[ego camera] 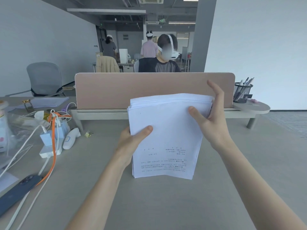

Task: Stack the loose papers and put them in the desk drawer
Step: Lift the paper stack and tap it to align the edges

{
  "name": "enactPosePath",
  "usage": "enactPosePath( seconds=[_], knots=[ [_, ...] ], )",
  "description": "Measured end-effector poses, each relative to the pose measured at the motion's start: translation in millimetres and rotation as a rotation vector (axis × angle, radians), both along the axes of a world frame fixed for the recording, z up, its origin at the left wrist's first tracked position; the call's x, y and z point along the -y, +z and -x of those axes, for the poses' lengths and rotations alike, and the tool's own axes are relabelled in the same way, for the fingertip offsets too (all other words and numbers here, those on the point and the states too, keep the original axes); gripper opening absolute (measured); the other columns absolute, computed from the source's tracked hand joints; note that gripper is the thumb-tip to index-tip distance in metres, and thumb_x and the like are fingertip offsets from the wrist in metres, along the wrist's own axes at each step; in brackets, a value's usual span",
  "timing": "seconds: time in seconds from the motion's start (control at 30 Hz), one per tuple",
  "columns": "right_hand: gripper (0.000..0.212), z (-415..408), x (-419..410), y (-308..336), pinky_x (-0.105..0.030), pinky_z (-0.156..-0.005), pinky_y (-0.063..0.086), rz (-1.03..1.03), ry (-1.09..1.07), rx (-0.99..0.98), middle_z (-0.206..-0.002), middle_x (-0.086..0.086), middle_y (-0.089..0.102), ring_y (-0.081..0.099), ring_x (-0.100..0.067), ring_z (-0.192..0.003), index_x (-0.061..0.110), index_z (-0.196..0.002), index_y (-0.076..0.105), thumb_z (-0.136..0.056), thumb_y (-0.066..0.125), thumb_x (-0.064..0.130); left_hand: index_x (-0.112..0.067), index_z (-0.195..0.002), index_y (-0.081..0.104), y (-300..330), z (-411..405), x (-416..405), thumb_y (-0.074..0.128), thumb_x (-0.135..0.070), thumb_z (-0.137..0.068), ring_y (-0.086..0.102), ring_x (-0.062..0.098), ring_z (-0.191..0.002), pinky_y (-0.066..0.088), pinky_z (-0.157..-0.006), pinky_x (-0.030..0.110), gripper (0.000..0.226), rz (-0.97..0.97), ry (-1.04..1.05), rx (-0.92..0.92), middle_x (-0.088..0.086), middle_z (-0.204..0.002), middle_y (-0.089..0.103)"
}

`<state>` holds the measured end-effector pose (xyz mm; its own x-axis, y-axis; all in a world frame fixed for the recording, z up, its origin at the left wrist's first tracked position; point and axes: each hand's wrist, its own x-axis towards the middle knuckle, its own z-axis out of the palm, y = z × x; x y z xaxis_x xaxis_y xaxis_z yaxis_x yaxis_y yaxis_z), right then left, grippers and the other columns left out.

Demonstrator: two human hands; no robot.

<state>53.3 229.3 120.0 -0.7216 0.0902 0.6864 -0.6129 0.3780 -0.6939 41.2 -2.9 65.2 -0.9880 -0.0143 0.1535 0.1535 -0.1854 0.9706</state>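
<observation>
A thick stack of white printed papers (166, 138) stands nearly upright, its lower edge resting on the grey desk (149, 205), printed text upside down near the bottom. My left hand (134, 138) grips the stack's left edge, thumb on the front sheet. My right hand (211, 117) holds the upper right edge, thumb pressed on the front and fingers spread along the side. The top edges of the sheets are uneven. No drawer is visible.
A pink divider panel (154, 90) runs behind the stack. At left lie a power strip with chargers (49, 146), white and orange cables (53, 143), a dark phone (18, 193) and a binder clip (88, 134). A mesh pen cup (242, 93) stands at the right. People work beyond.
</observation>
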Motion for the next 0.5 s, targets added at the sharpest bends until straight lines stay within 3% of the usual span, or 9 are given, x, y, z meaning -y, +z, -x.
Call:
enactPosePath(
  seconds=[0.03, 0.1, 0.2, 0.3, 0.37, 0.43, 0.5],
  knots=[
    [0.071, 1.5, -1.0, -0.2, 0.002, -0.106, 0.022, -0.061, -0.024, -0.037, -0.145, 0.037, 0.028, 0.025, 0.027, -0.133, 0.024, -0.15, 0.028, -0.093, 0.066, 0.007, -0.021, -0.097, 0.076, -3.0, 0.2, 0.2, 0.08, -0.03, -0.068, 0.077, 0.018, -0.091, 0.059, -0.083, 0.038, 0.03, -0.001, -0.005, 0.006, -0.003, -0.097, 0.081],
    [0.064, 5.0, -3.1, -1.7, -0.001, -0.106, 0.025, -0.165, -0.072, -0.079, -0.144, 0.032, 0.039, 0.032, 0.022, -0.131, 0.025, -0.148, 0.037, -0.093, 0.064, 0.005, -0.023, -0.095, 0.077, -8.2, 0.0, 0.8, 0.08, -0.029, -0.07, 0.077, 0.019, -0.091, 0.059, -0.082, 0.038, 0.026, -0.001, -0.018, 0.012, -0.002, -0.097, 0.081],
    [0.039, 9.4, -3.8, -5.1, 0.001, -0.089, 0.032, -0.225, -0.148, -0.071, -0.123, 0.003, 0.062, 0.047, 0.016, -0.109, 0.029, -0.128, 0.064, -0.093, 0.064, 0.01, -0.022, -0.093, 0.077, -14.4, 0.5, 1.8, 0.078, -0.029, -0.071, 0.077, 0.02, -0.092, 0.059, -0.082, 0.038, 0.023, -0.001, -0.025, 0.02, -0.002, -0.097, 0.081],
    [0.033, 11.2, -3.7, -6.0, 0.0, -0.079, 0.034, -0.187, -0.184, -0.035, -0.112, 0.002, 0.06, 0.051, 0.015, -0.097, 0.031, -0.12, 0.07, -0.094, 0.064, 0.013, -0.022, -0.092, 0.077, -18.9, 2.4, 1.8, 0.078, -0.03, -0.071, 0.077, 0.022, -0.094, 0.059, -0.082, 0.039, 0.021, -0.005, -0.032, 0.037, -0.001, -0.096, 0.081],
    [0.039, 10.6, -4.0, -4.3, -0.001, -0.078, 0.034, -0.135, -0.168, -0.002, -0.113, 0.004, 0.058, 0.051, 0.014, -0.094, 0.032, -0.129, 0.066, -0.094, 0.065, 0.014, -0.021, -0.093, 0.077, -20.7, 3.8, 1.9, 0.078, -0.03, -0.071, 0.076, 0.024, -0.096, 0.059, -0.083, 0.04, 0.023, -0.015, -0.032, 0.044, 0.0, -0.097, 0.081],
    [0.057, 9.7, -3.6, -7.9, -0.003, -0.096, 0.034, -0.062, -0.085, 0.045, -0.134, 0.011, 0.054, 0.047, 0.016, -0.118, 0.034, -0.146, 0.048, -0.094, 0.066, 0.017, -0.022, -0.095, 0.077, -21.9, 5.7, 2.0, 0.078, -0.03, -0.072, 0.076, 0.022, -0.096, 0.058, -0.085, 0.04, 0.025, -0.02, -0.039, 0.041, 0.0, -0.1, 0.081],
    [0.076, 9.6, -3.1, -20.3, -0.021, -0.115, 0.033, 0.109, 0.059, 0.125, -0.155, 0.015, 0.041, 0.039, 0.004, -0.141, 0.04, -0.154, 0.025, -0.095, 0.067, 0.02, -0.023, -0.094, 0.077, -22.1, 7.2, 1.8, 0.077, -0.03, -0.073, 0.076, 0.02, -0.095, 0.058, -0.084, 0.039, 0.022, -0.027, -0.048, 0.036, 0.0, -0.1, 0.081]
  ],
)
